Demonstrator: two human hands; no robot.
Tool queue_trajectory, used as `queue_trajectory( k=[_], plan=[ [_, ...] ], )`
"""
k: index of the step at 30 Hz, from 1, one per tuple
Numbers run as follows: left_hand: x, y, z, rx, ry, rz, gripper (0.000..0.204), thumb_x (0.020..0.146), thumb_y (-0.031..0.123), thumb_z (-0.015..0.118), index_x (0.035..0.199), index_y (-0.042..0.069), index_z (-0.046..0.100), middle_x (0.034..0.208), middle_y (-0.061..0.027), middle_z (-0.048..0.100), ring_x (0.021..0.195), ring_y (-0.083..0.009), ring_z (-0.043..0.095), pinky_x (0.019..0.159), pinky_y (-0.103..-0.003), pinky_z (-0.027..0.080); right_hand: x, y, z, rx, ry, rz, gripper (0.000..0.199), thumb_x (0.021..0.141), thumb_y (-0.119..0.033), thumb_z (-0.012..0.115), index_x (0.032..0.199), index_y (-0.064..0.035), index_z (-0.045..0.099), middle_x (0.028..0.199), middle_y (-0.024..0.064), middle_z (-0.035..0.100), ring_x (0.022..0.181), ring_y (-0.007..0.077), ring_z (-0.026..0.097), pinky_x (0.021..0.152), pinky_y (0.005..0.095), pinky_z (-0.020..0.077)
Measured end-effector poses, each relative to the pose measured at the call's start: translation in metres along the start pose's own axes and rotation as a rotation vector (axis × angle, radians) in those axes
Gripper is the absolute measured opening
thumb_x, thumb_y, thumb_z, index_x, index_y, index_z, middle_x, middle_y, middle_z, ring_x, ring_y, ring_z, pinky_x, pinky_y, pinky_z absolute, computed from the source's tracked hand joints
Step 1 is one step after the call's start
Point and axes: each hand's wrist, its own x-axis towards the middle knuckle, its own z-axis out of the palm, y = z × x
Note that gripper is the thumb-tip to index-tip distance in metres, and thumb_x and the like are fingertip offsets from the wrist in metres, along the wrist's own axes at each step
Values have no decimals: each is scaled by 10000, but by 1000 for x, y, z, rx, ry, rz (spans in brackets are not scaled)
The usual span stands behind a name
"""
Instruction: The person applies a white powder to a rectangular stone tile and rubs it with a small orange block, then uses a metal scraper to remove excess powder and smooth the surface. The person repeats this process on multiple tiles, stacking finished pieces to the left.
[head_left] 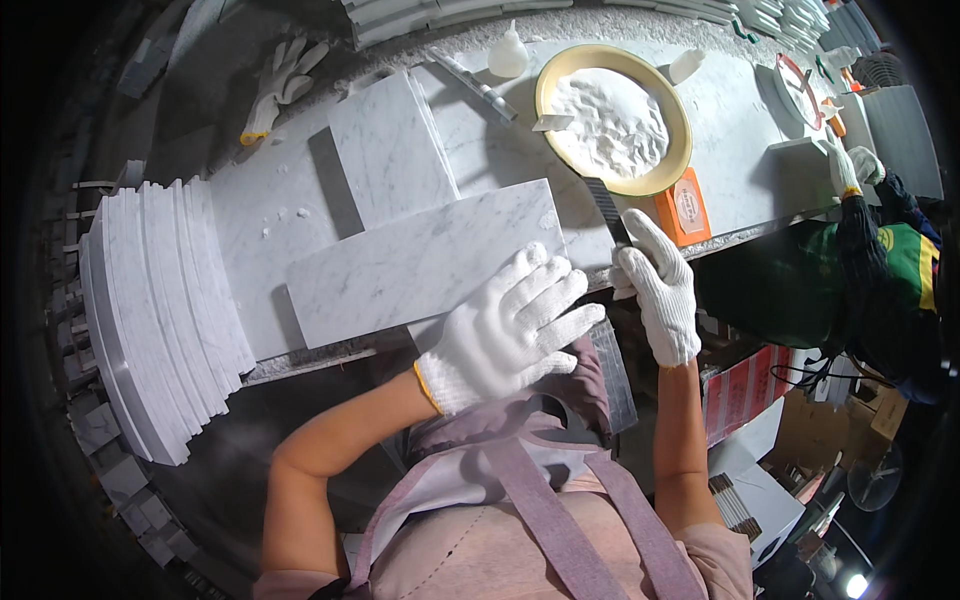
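My left hand (505, 335), in a white knit glove with a yellow cuff, is open with fingers spread. It lies over the near right corner of a grey-veined white marble slab (430, 255); I cannot tell how firmly it presses. My right hand (660, 295), gloved too, is closed round the lower end of a dark, flat-handled tool (603, 203) at the bench edge. The tool's far end is hard to make out beside the bowl. Beyond it sits a round yellow-rimmed bowl (683, 140) of white powder, a small flat blade-like piece (553, 123) at its left rim.
More marble slabs (390, 145) lie behind, and a tall stack (165, 310) stands at left. An orange box (684, 208) is beside the bowl. White squeeze bottles (508, 52), a long narrow tool (470, 84) and a loose glove (282, 88) lie farther back. A co-worker's gloved hands (850, 168) are at right.
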Motion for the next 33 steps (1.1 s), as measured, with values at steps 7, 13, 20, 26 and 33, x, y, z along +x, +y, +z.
queue_trajectory(
  k=[7,13,20,26,33],
  plan=[
    [-11,-47,-29,165,92,-420,1043,703,758,753,1540,182,519,1578,-222,415,1502,-443,327,1281,-622,160,29,-7,16,-240,-109,-158,371,994,-78,694,1359,-10,687,1266,76,730,1117,115,664,979,271,525],
    [-11,-50,-28,138,27,-414,1144,670,760,784,1590,171,446,1578,-203,404,1508,-430,290,1289,-607,136,48,-8,27,-292,-185,-211,341,1009,-54,686,1348,-25,701,1178,29,751,971,71,676,864,235,568],
    [-11,-49,-27,119,91,-400,1194,666,743,802,1613,144,389,1561,-189,417,1508,-392,298,1298,-578,137,49,-9,35,-224,-260,-266,336,1011,-17,649,1342,-35,705,1167,46,761,948,77,687,863,238,574],
    [-11,-49,-25,112,106,-396,1196,657,736,811,1606,137,397,1552,-184,422,1501,-389,306,1300,-577,136,44,-19,35,-450,-264,-373,323,1010,2,627,1318,-30,719,1159,63,752,974,102,698,892,269,571],
    [-12,-52,-24,97,147,-363,1191,660,720,815,1605,127,396,1543,-192,427,1494,-393,317,1302,-580,140,43,-19,38,-567,-221,-517,300,1007,0,641,1291,-33,730,1125,79,741,950,124,699,835,282,582]
  ],
)
